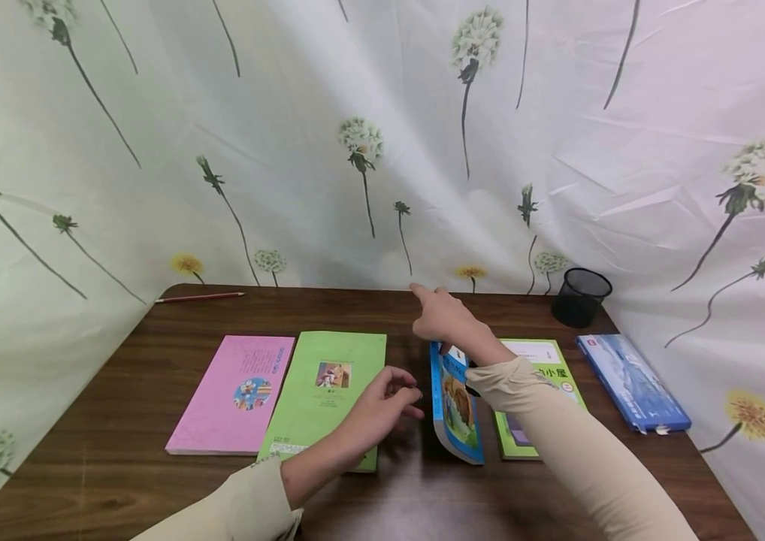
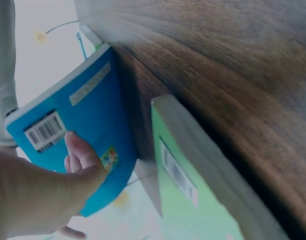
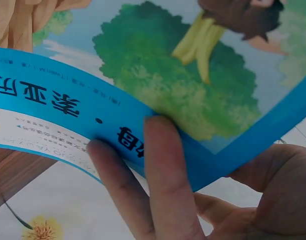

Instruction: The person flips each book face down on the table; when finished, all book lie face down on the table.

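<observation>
From the head camera we see a dark wood-grain worktop point(image 1: 119, 421) with a row of books laid across it. In the middle, a bright blue paperback with a picture cover point(image 1: 455, 409) stands tilted up on its long edge, between the light green paperback point(image 1: 328, 391) on the left and a green-and-white book point(image 1: 545, 361) on the right. Our right hand point(image 1: 446, 319) is at the blue book's far top corner, index finger stretched out, the rest hidden behind the cover. Our left hand point(image 1: 382, 402) hovers just beside the blue book's back, over the edge of the light green paperback, fingers loosely curled and holding nothing. Further left lies a pink paperback point(image 1: 234, 394); at far right a long blue box-like book point(image 1: 631, 382), and behind it a black mesh pen cup point(image 1: 581, 297). A red pencil point(image 1: 200, 297) rests at the back left.

Over to the left wrist view: we see the blue paperback's back cover with its barcode point(image 2: 78, 135), and our left hand's fingers point(image 2: 80, 152) right up against it; we cannot tell whether they touch.

Now the right wrist view: our right hand's fingers point(image 3: 162, 165) lie across the blue spine point(image 3: 108, 130), with the thumb side underneath, so the hand is clamped on the book's edge.
</observation>
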Demonstrator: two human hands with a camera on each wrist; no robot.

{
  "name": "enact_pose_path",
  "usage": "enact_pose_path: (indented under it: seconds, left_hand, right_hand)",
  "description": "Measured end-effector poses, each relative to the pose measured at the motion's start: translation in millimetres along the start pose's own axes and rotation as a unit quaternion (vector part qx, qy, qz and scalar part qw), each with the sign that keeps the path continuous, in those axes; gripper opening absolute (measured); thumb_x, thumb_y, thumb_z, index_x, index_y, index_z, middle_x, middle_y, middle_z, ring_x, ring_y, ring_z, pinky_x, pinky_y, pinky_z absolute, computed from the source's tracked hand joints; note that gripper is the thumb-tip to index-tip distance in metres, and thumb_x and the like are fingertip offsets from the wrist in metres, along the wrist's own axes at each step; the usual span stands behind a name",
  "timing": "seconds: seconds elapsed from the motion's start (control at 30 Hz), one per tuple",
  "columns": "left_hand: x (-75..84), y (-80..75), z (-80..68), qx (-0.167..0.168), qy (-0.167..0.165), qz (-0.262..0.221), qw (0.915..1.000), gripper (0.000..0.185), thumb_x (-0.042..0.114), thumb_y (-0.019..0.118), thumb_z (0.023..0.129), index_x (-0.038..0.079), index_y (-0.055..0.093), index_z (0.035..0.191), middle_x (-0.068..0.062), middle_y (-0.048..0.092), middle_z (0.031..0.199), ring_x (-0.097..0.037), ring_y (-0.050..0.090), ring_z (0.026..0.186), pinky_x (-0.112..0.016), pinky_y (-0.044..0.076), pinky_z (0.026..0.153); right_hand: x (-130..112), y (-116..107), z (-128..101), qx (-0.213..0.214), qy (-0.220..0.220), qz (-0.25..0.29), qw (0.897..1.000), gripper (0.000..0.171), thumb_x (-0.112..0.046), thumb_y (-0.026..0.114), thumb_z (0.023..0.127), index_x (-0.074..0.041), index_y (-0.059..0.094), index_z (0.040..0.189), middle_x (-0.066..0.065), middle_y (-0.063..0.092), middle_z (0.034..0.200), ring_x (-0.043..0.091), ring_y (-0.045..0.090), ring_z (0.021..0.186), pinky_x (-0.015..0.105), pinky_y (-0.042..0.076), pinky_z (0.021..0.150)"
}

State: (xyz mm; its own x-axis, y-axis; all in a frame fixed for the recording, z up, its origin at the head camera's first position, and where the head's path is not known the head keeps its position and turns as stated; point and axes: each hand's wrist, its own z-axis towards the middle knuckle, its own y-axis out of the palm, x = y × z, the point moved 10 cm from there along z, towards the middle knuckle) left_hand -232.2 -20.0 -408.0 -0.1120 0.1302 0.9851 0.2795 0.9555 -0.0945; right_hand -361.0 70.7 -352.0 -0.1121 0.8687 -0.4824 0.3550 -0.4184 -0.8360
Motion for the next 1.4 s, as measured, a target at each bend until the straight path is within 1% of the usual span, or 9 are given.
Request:
enact_pose_path:
  seconds: [0.33,0.43,0.53,0.57,0.8,1.13,1.27,1.33,1.4]
  left_hand:
    - [-15.1,-7.1,7.2,0.007,-0.032,-0.026,0.9991,0.034,0.021,0.053,0.098,0.003,0.05,0.127,-0.02,0.067,0.116,-0.022,0.072,0.094,-0.035,0.056,0.075]
    - [-17.3,-7.1,7.9,0.0,-0.04,-0.023,0.9989,0.035,0.021,0.051,0.099,0.002,0.051,0.129,-0.021,0.066,0.119,-0.021,0.072,0.094,-0.033,0.056,0.073]
    - [-19.3,-7.7,8.4,-0.008,-0.049,-0.019,0.9986,0.036,0.022,0.05,0.101,0.003,0.052,0.131,-0.02,0.066,0.12,-0.02,0.071,0.095,-0.034,0.056,0.075]
    - [-19.9,-7.8,8.7,-0.01,-0.051,-0.018,0.9985,0.036,0.022,0.049,0.102,0.003,0.052,0.132,-0.02,0.066,0.121,-0.02,0.071,0.095,-0.034,0.056,0.076]
    - [-21.6,-7.5,10.0,-0.012,-0.058,-0.019,0.9981,0.039,0.023,0.05,0.102,0.001,0.051,0.134,-0.021,0.066,0.121,-0.02,0.071,0.095,-0.034,0.056,0.076]
    - [-25.4,-5.8,11.4,-0.019,-0.071,-0.021,0.9971,0.04,0.019,0.048,0.101,0.001,0.049,0.137,-0.022,0.063,0.125,-0.021,0.07,0.097,-0.033,0.057,0.075]
    - [-27.8,-4.8,9.4,-0.026,-0.088,-0.021,0.9956,0.049,0.022,0.049,0.101,0.001,0.042,0.144,-0.023,0.058,0.133,-0.027,0.068,0.106,-0.038,0.06,0.079]
    - [-29.4,-4.4,8.1,-0.028,-0.097,-0.024,0.9946,0.054,0.023,0.05,0.101,0.002,0.038,0.148,-0.024,0.055,0.137,-0.032,0.065,0.112,-0.041,0.06,0.082]
    - [-31.0,-3.5,6.9,-0.031,-0.103,-0.032,0.9937,0.059,0.025,0.051,0.101,0.002,0.032,0.152,-0.025,0.05,0.142,-0.035,0.063,0.116,-0.044,0.06,0.085]
  right_hand:
    - [7.4,-20.1,-10.4,0.025,-0.035,0.028,0.999,0.075,-0.005,0.048,0.091,-0.024,0.025,0.16,0.025,0.027,0.159,0.025,0.056,0.046,0.036,0.055,0.046]
    - [9.6,-25.8,-12.8,0.026,-0.045,0.028,0.998,0.075,-0.003,0.048,0.091,-0.023,0.026,0.16,0.02,0.06,0.114,0.017,0.047,0.041,0.034,0.054,0.044]
    - [14.7,-31.2,-14.4,0.025,-0.041,0.029,0.998,0.073,-0.003,0.047,0.092,-0.024,0.028,0.159,0.003,0.046,0.065,0.013,0.039,0.04,0.032,0.052,0.043]
    - [16.7,-33.0,-14.8,0.024,-0.039,0.029,0.999,0.073,-0.003,0.047,0.092,-0.024,0.028,0.159,-0.002,0.034,0.058,0.013,0.037,0.04,0.031,0.051,0.043]
    - [26.1,-41.6,-18.1,0.008,-0.032,0.037,0.999,0.076,0.005,0.041,0.089,-0.025,0.029,0.158,-0.005,0.023,0.054,0.011,0.023,0.042,0.025,0.031,0.04]
    - [26.2,-51.4,-22.4,0.007,-0.065,0.075,0.995,0.075,0.007,0.043,0.088,-0.021,0.033,0.157,-0.001,0.032,0.062,0.011,0.023,0.045,0.026,0.031,0.044]
    - [31.7,-58.3,-23.3,0.016,-0.061,0.145,0.987,0.078,0.009,0.048,0.087,-0.021,0.033,0.157,0.018,0.053,0.114,0.013,0.029,0.05,0.028,0.037,0.05]
    - [33.4,-59.9,-23.3,0.014,-0.059,0.175,0.983,0.079,0.01,0.05,0.086,-0.021,0.032,0.157,0.024,0.039,0.144,0.015,0.037,0.058,0.028,0.04,0.054]
    - [34.3,-60.0,-22.8,0.009,-0.058,0.201,0.978,0.081,0.01,0.052,0.086,-0.022,0.031,0.158,0.025,0.027,0.157,0.021,0.046,0.066,0.028,0.042,0.056]
